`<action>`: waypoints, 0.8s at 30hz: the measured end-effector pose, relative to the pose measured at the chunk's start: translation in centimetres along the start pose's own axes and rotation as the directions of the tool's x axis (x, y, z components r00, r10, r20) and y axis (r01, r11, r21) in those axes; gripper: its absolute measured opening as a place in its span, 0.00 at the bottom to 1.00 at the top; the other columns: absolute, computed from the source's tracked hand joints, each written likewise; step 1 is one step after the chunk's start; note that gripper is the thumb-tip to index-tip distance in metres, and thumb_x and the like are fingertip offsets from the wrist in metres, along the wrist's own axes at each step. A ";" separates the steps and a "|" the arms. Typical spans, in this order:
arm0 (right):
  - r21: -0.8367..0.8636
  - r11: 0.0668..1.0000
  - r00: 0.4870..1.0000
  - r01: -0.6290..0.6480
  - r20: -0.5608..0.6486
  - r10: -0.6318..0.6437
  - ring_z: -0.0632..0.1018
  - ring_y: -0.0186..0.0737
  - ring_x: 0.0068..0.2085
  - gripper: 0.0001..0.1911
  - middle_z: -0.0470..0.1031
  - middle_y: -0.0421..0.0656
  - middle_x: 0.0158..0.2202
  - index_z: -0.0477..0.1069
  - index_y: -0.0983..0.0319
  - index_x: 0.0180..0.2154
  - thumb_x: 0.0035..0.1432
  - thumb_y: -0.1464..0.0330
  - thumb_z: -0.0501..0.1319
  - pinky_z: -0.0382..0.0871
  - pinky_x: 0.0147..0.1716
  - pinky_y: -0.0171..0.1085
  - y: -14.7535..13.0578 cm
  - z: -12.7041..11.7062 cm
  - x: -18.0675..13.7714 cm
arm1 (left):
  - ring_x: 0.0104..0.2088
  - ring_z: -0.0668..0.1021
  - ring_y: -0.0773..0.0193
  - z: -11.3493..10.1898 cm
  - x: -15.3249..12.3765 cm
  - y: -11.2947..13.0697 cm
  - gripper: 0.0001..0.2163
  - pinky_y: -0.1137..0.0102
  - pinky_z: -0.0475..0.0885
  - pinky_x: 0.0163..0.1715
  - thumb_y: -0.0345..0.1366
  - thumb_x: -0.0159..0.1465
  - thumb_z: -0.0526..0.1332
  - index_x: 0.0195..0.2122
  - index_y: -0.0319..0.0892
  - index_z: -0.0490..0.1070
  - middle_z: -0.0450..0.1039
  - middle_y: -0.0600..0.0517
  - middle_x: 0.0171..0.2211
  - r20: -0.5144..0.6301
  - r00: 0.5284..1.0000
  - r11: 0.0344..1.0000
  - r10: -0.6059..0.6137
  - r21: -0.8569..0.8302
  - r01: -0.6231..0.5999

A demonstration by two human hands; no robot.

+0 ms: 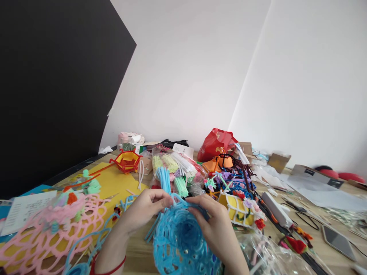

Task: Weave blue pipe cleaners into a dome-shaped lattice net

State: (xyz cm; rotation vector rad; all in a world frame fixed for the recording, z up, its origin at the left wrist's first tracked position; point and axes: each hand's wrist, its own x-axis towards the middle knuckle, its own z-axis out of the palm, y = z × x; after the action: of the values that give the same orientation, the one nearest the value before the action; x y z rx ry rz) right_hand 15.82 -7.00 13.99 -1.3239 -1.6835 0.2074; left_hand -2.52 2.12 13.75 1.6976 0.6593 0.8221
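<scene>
A light blue woven pipe-cleaner basket (183,244) sits low in the middle of the view, close to me. My left hand (143,212) pinches its far rim from the left, fingers curled shut on the blue strands. Opposite it, my right hand (216,225) grips the same rim from the right, fingers closed over the edge. Loose blue pipe-cleaner ends (164,179) stick up just beyond the rim between the two hands. A red string circles my left wrist.
A pink net piece (43,236) lies on yellow sheets (114,183) at left, with a red-and-yellow basket (127,160) behind. Bagged pipe cleaners (177,170), a colourful pile (232,179), a yellow-white basket (237,208), a red bag (216,143) and a phone (338,240) crowd the wooden table.
</scene>
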 end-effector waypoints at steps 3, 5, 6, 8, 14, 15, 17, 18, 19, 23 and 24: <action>-0.016 1.000 1.000 0.014 0.003 -0.014 0.77 0.41 0.40 0.10 0.77 0.45 0.37 0.75 0.59 0.38 0.58 0.71 0.56 0.70 0.41 0.36 0.1 0.2 0.1 | 0.25 0.69 0.68 0.5 0.3 0.1 0.13 0.76 0.63 0.23 0.45 0.51 0.67 0.26 0.38 0.74 0.69 0.55 0.22 -0.007 1.000 0.999 -0.015 -0.052 0.014; -0.028 1.000 1.000 0.013 0.007 -0.013 0.77 0.41 0.40 0.10 0.77 0.45 0.37 0.75 0.59 0.38 0.58 0.72 0.56 0.70 0.41 0.35 0.1 0.3 0.1 | 0.26 0.70 0.67 1.1 0.5 0.2 0.12 0.75 0.65 0.25 0.42 0.51 0.68 0.25 0.38 0.74 0.70 0.55 0.23 -0.039 0.999 0.997 0.037 -0.072 -0.040; -0.033 0.999 1.000 0.012 0.006 -0.012 0.77 0.40 0.39 0.10 0.76 0.44 0.36 0.75 0.59 0.38 0.57 0.73 0.56 0.70 0.41 0.35 0.1 0.3 0.1 | 0.27 0.71 0.67 1.3 0.6 0.3 0.11 0.75 0.65 0.27 0.42 0.52 0.67 0.25 0.38 0.74 0.70 0.55 0.24 -0.066 0.995 0.995 0.077 -0.062 -0.082; -0.045 0.999 1.000 0.007 0.003 -0.007 0.77 0.40 0.39 0.10 0.76 0.43 0.36 0.74 0.59 0.38 0.57 0.74 0.55 0.69 0.40 0.34 0.1 0.3 0.2 | 0.28 0.71 0.67 1.8 0.7 0.4 0.10 0.74 0.66 0.29 0.41 0.54 0.66 0.24 0.39 0.73 0.69 0.55 0.25 -0.116 0.978 0.985 0.173 -0.002 -0.175; -0.060 0.998 1.000 0.005 0.011 -0.005 0.77 0.39 0.38 0.10 0.76 0.42 0.36 0.74 0.59 0.37 0.57 0.74 0.55 0.69 0.39 0.32 0.1 0.4 0.2 | 0.32 0.72 0.65 1.8 0.6 -0.1 0.08 0.73 0.67 0.33 0.40 0.59 0.61 0.28 0.40 0.72 0.70 0.52 0.29 -0.140 0.934 0.929 0.328 0.224 -0.293; -0.060 0.998 1.000 0.005 0.010 -0.004 0.77 0.39 0.38 0.10 0.76 0.43 0.36 0.74 0.59 0.37 0.57 0.74 0.55 0.69 0.39 0.33 0.2 0.5 0.2 | 0.32 0.72 0.65 1.8 0.7 -0.1 0.08 0.73 0.67 0.32 0.40 0.60 0.61 0.29 0.40 0.72 0.71 0.52 0.30 -0.149 0.937 0.933 0.316 0.230 -0.278; -0.060 0.998 1.000 0.005 0.005 -0.005 0.77 0.39 0.38 0.11 0.77 0.43 0.36 0.74 0.59 0.37 0.57 0.74 0.55 0.70 0.38 0.33 0.2 0.5 0.2 | 0.31 0.73 0.65 1.7 0.7 -0.3 0.08 0.72 0.68 0.31 0.40 0.59 0.61 0.32 0.41 0.73 0.73 0.51 0.30 -0.179 0.947 0.951 0.268 0.203 -0.231; -0.060 0.998 1.000 0.007 0.001 -0.007 0.77 0.40 0.38 0.11 0.77 0.43 0.36 0.74 0.58 0.37 0.57 0.73 0.55 0.70 0.39 0.34 0.2 0.4 0.2 | 0.30 0.74 0.64 1.6 0.8 -0.4 0.08 0.73 0.68 0.30 0.41 0.59 0.62 0.34 0.41 0.74 0.74 0.51 0.30 -0.196 0.951 0.962 0.241 0.181 -0.207; -0.060 0.998 1.000 0.009 -0.004 -0.010 0.77 0.40 0.38 0.11 0.77 0.43 0.36 0.74 0.58 0.37 0.57 0.73 0.55 0.70 0.39 0.34 0.3 0.4 0.2 | 0.30 0.75 0.64 1.6 0.8 -0.4 0.09 0.73 0.69 0.29 0.41 0.58 0.63 0.35 0.41 0.74 0.75 0.51 0.30 -0.210 0.954 0.971 0.214 0.156 -0.184; -0.062 0.998 0.999 0.017 -0.028 -0.019 0.78 0.40 0.37 0.10 0.77 0.43 0.35 0.75 0.58 0.36 0.56 0.73 0.55 0.71 0.37 0.33 0.3 0.1 0.2 | 0.29 0.76 0.63 1.7 0.8 -0.3 0.12 0.73 0.70 0.26 0.41 0.53 0.66 0.35 0.40 0.74 0.76 0.51 0.28 -0.222 0.964 0.989 0.147 0.058 -0.138; -0.062 0.998 0.999 0.017 -0.034 -0.020 0.78 0.40 0.37 0.10 0.77 0.43 0.34 0.75 0.58 0.36 0.56 0.72 0.55 0.71 0.37 0.33 0.3 0.1 0.2 | 0.29 0.77 0.63 1.7 0.8 -0.3 0.12 0.73 0.70 0.26 0.41 0.53 0.67 0.35 0.40 0.74 0.76 0.51 0.28 -0.218 0.966 0.990 0.142 0.038 -0.137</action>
State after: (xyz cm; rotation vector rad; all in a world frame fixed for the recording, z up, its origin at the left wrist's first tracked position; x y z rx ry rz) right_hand 15.93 -6.66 13.86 -1.3494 -1.6843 0.1219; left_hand -0.66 1.85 13.34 1.7020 0.7068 1.1184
